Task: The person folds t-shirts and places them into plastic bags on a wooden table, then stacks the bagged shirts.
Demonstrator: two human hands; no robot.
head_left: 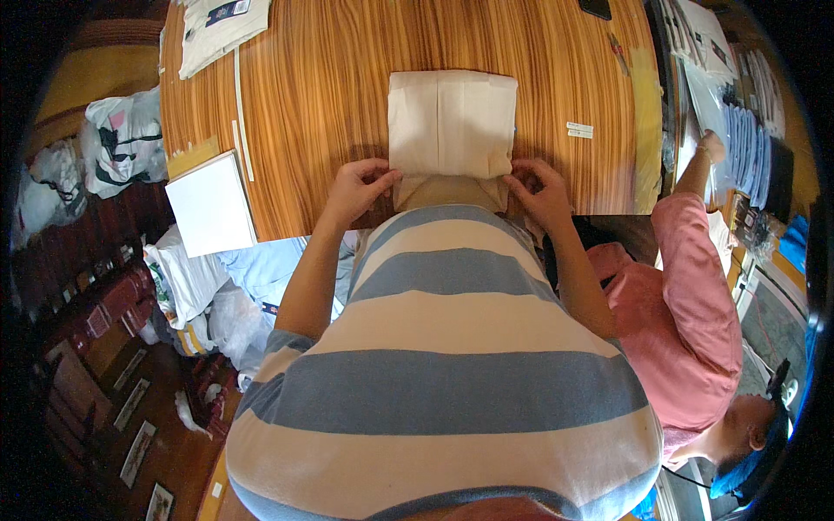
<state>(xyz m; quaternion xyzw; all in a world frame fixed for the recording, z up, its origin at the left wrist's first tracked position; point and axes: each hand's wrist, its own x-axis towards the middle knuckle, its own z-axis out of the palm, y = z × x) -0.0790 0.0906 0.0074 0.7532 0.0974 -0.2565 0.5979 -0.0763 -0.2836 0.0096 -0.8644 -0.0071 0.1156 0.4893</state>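
A beige folded garment (451, 122) lies near the front edge of the wood-grain table, straight in front of me. It is squared off, with a crease down its middle, and a darker tan part (452, 189) shows below its lower fold, close to my body. My left hand (363, 187) pinches the garment's lower left corner between thumb and fingers. At the lower right corner, my right hand (540, 189) grips the cloth in the same way, its fingers curled. What lies under the folded layers is hidden.
White sheets (211, 205) lie at the table's left corner, a folded garment with a tag (224, 35) beyond. Small white labels (579, 130) and red-handled snips (618, 54) are on the right. A co-worker in pink (682, 321) reaches toward stacked, bagged clothes (745, 143).
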